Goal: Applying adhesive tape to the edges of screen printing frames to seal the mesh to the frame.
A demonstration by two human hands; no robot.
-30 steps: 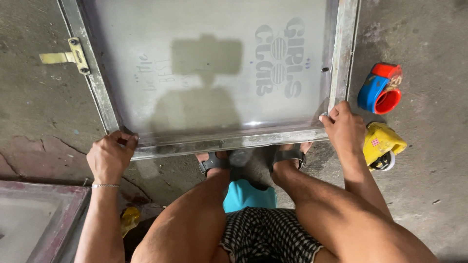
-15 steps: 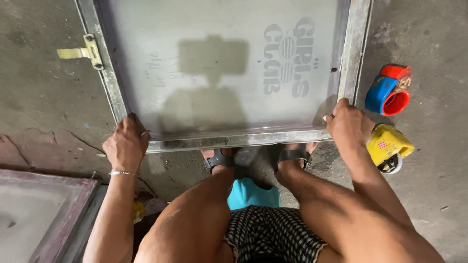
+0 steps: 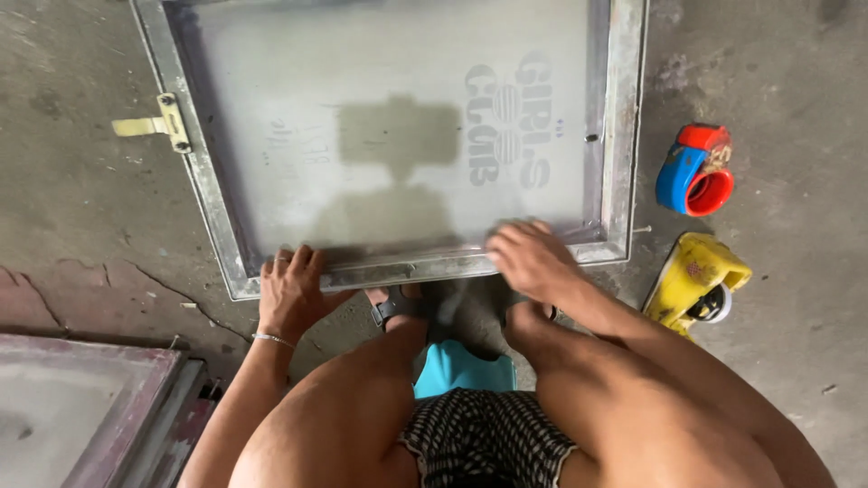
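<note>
Metal-framed screen [image 3: 398,136] beside tape dispensers [image 3: 693,169]

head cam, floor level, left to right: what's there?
Second frame at the lower left → brass hinge → left hand on the metal screen frame → right hand on its near edge → blue and red tape dispenser, yellow tape dispenser below it.

Off to the right on the grey concrete floor [image 3: 796,298]: a blue and red tape dispenser [image 3: 694,170], a yellow one [image 3: 694,282] just below it. Bottom left corner, a second framed screen [image 3: 77,411], purplish, cut off by the edge. Cracked patch [image 3: 108,289] alongside.
</note>
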